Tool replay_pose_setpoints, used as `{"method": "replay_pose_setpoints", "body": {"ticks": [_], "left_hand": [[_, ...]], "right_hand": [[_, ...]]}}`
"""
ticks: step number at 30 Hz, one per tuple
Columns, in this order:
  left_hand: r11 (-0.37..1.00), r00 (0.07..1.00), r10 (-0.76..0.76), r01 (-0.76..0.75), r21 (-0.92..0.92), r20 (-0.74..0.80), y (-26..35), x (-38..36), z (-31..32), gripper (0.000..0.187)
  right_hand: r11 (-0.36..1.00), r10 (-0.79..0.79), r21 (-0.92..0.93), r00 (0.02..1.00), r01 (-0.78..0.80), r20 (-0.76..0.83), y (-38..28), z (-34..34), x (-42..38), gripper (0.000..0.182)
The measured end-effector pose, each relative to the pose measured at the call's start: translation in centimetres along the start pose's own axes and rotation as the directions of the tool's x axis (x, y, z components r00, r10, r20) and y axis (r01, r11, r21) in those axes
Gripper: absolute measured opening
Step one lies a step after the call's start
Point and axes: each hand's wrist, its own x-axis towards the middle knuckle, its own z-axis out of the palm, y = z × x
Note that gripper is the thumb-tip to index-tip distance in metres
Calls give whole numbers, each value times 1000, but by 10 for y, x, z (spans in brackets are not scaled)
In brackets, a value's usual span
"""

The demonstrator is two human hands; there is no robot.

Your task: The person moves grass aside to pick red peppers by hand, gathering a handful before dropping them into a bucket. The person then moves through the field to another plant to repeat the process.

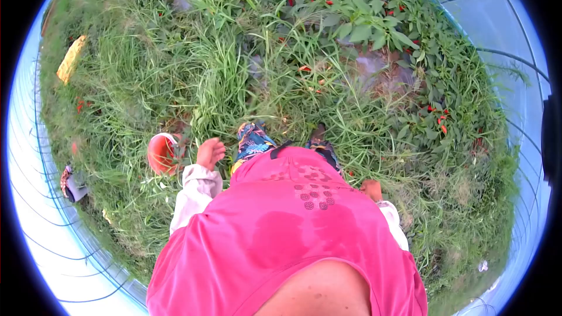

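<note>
My left hand [211, 153] hangs beside my left hip, in a white sleeve, fingers loosely stretched with nothing in them. Just left of it a red-orange bucket [161, 155] with a pale rim leans in the grass, apart from the hand. On the other side, my right hand [371, 189] is at my right hip, partly covered by my pink shirt; its fingers do not show clearly. Red peppers [442, 126] hang on leafy plants to the right, and another red pepper [305, 68] shows in the grass ahead of my feet.
Tall grass [222, 76] surrounds my legs and mixes with pepper plants [374, 20] ahead. Pale sheeting [374, 70] shows between plants. A yellow sack [71, 59] lies at far left, with a small checkered and grey shape [71, 185] below it. Blue ribbed walls [503, 17] enclose the plot.
</note>
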Motion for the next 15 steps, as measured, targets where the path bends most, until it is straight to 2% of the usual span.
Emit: {"method": "replay_pose_setpoints", "body": {"ticks": [1, 2, 3, 4, 5, 6, 7, 9, 10, 13, 14, 15], "left_hand": [[1000, 1000, -11, 11, 0, 7, 15, 8, 3, 34], [1000, 998, 18, -19, 9, 63, 30, 18, 3, 33], [999, 992, 47, -49, 17, 119, 42, 29, 2, 32], [999, 989, 39, -40, 8, 144, 52, 41, -3, 30], [1000, 988, 25, -27, 8, 153, 58, 55, -13, 30], [999, 986, -3, -4, 41, 169, 65, 72, -22, 29], [997, 983, -33, 20, 75, 183, 71, 88, -31, 28], [993, 984, -59, 41, 110, 170, 83, 114, -56, 28], [990, 986, -77, 58, 126, 146, 88, 133, -70, 27], [979, 987, -123, 105, 174, 101, 109, 175, -109, 26], [968, 987, -149, 133, 214, 59, 117, 186, -120, 28], [953, 985, -171, 162, 256, 16, 126, 197, -129, 30]], "right_hand": [[952, -94, -285, 993, 110, 69, -19, 1, -5, 16], [900, -54, -420, 985, 118, 162, -37, 4, -4, 19], [900, -40, -423, 986, 105, 160, -48, 16, 0, 19], [985, 170, 10, 984, -170, -54, -62, 31, 4, 20], [819, 438, 476, 885, -320, -158, -73, 43, 6, 21], [897, 317, 366, 938, -248, -141, -84, 47, 10, 18], [896, 327, 363, 933, -257, -148, -103, 56, 15, 18], [833, 371, 496, 913, -247, -169, -139, 82, 20, 20], [850, 343, 473, 925, -233, -162, -178, 90, 13, 20], [804, 321, 559, 938, -199, -127, -223, 134, 10, 18], [896, 212, 426, 964, -126, -160, -231, 148, 9, 19], [886, 231, 442, 959, -138, -163, -237, 159, 7, 19]]}}
